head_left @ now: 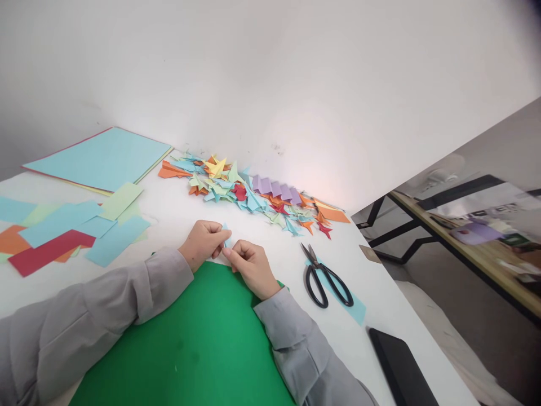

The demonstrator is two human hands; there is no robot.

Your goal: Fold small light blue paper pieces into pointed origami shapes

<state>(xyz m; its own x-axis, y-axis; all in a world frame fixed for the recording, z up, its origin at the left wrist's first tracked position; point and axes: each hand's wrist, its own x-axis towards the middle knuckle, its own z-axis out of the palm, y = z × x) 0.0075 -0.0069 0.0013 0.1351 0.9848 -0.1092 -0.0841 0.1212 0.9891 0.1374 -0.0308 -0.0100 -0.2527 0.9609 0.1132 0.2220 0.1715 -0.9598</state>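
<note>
A small folded piece of light blue paper (229,242) is pinched between both hands, above the white table and just past the edge of the green cloth. My left hand (204,242) is closed, with thumb and index finger at the paper's left side. My right hand (252,265) grips it from the right with thumb and fingertips, its other fingers curled in. Most of the folded shape is hidden behind the fingers. Beyond the hands lies a pile of folded paper shapes (236,189), many of them star-like, in blue, orange, yellow, red and green.
Black-handled scissors (318,268) rest on a light blue paper strip (355,307) at right, near a black phone (401,363). Coloured paper strips (63,223) and large sheets (105,158) lie at left. Green cloth (181,344) covers my front. A wall stands behind the table.
</note>
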